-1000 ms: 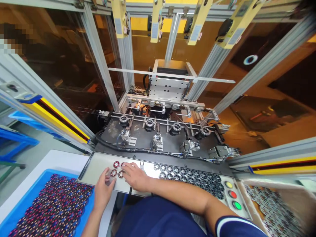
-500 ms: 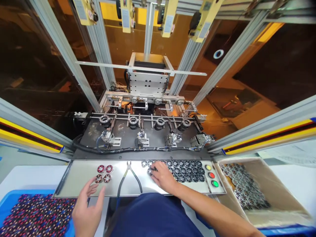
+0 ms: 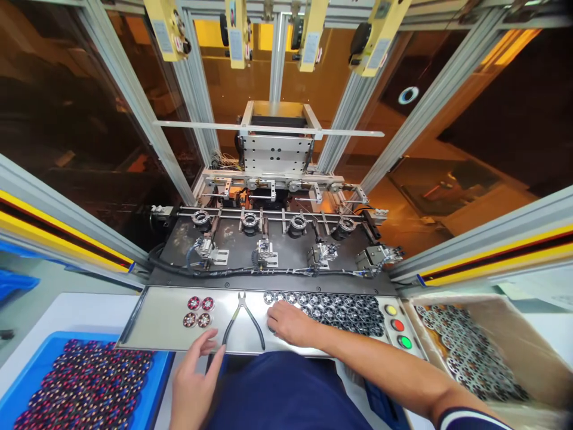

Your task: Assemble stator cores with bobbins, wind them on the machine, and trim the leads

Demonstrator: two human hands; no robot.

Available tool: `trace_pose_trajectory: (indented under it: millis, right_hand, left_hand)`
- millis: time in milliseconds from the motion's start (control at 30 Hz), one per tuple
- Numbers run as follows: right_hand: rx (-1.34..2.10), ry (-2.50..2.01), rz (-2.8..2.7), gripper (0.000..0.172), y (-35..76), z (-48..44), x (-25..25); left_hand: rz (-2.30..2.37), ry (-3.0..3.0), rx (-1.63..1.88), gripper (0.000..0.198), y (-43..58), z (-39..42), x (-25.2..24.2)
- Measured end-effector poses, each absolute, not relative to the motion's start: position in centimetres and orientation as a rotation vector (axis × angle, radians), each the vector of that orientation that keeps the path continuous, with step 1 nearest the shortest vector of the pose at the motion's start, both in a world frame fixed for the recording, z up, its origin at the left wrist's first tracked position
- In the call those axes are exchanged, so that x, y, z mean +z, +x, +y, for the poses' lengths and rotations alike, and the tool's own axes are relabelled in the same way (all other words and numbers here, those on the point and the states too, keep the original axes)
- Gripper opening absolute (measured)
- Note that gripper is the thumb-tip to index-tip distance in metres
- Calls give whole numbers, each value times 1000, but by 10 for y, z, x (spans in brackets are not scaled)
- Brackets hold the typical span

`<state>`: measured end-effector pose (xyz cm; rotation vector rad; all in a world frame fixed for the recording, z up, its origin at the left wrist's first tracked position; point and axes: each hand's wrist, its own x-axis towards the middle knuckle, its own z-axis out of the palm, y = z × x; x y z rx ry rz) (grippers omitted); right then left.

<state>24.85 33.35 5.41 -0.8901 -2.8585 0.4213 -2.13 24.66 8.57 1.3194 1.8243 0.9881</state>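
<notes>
My right hand [image 3: 290, 322] is curled, palm down, at the left end of the rows of black stator cores [image 3: 344, 310] on the metal tray. Its fingers close round one core, mostly hidden beneath them. My left hand [image 3: 197, 376] is held in front of the tray's near edge with fingers and thumb apart, holding nothing. Several wound stators [image 3: 207, 304] with red and copper colouring lie in a small square group beyond it. Between the hands, a pair of cutting pliers [image 3: 242, 307] lies with its handles spread toward me.
A blue bin [image 3: 161, 370] of wound stators stands at left, a cardboard box [image 3: 532, 352] of bare cores at right. Yellow, red and green buttons [image 3: 397, 325] sit at the tray's right end. Behind is a machine with several round fixtures [image 3: 249, 223].
The view has shifted, so the scene sits further right. My left hand has moved right and nearer to me, away from the wound stators. My right hand stays by the left end of the cores.
</notes>
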Motion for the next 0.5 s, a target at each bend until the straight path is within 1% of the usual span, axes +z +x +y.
trace_pose_trajectory:
  millis: [33,133,200,300,367,433,500]
  right_hand:
    - [431,-853,-2855,4,243,336,59]
    - [469,-746,-2802,22,219,343,87]
    - [525,-621,-2646,29,197,346,113]
    - [571,-371,-2274,29,170,347,152]
    - [557,-283,-2127,26,162,347,171]
    - [558,-300,-2095,26,161,346,182]
    - [554,-383,-2096,27,165,344,187]
  left_hand:
    - [1768,1222,975,54,-18,249,89]
    - [1504,893,976,64,-5,259,106]
    - [1282,682,1016,67,4,264,120]
    - [1031,522,1135,67,11,266,140]
    - [991,483,1222,67,12,263,148]
    - [982,440,1272,67,12,259,152]
    - [963,403,1301,62,10,256,151]
